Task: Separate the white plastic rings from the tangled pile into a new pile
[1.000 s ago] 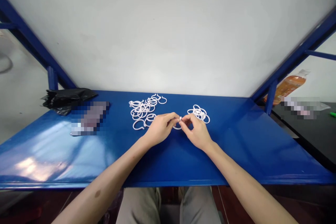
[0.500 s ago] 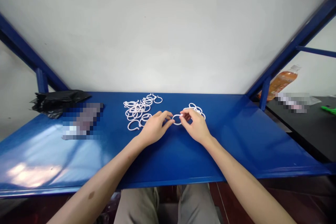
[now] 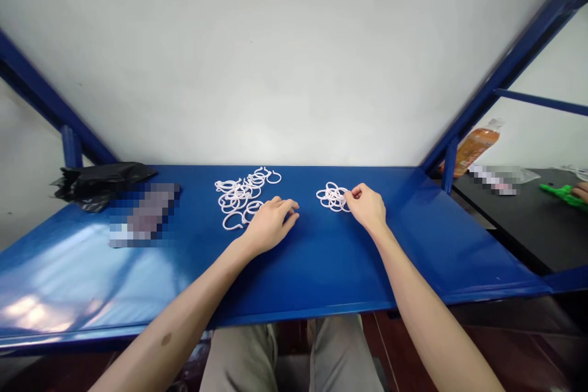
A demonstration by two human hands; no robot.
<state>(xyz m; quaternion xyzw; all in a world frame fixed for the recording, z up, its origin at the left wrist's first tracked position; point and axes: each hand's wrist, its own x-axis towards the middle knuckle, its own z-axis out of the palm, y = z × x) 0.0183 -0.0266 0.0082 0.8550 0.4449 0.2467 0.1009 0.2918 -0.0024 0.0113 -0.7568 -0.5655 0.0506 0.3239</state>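
A pile of white plastic shower curtain rings (image 3: pixel 235 196), several of them with gaps between their knobbed ends, lies left of centre on the blue table. My left hand (image 3: pixel 271 222) rests just right of that pile, fingers loosely bent and apart, holding nothing. Farther right, a smaller heap of closed rings (image 3: pixel 331 197) lies together, partly overlapping. My right hand (image 3: pixel 367 205) is at this heap's right edge, thumb and forefinger pinched on a white ring (image 3: pixel 345 206) there. The fingertips partly hide where they touch it.
On the left of the blue table (image 3: pixel 303 282) lie a black plastic bag (image 3: pixel 105 177) and a blurred-out flat object (image 3: pixel 149 211). Blue frame bars rise at both sides. Beyond the right bar, a black table (image 3: pixel 505 214) holds an orange drink bottle (image 3: pixel 475 148) and a green object (image 3: pixel 563 195) near another person's hand.
My right hand has carried a ring rightward from between both hands to the smaller heap. My left hand has let go of it and stayed nearly in place.
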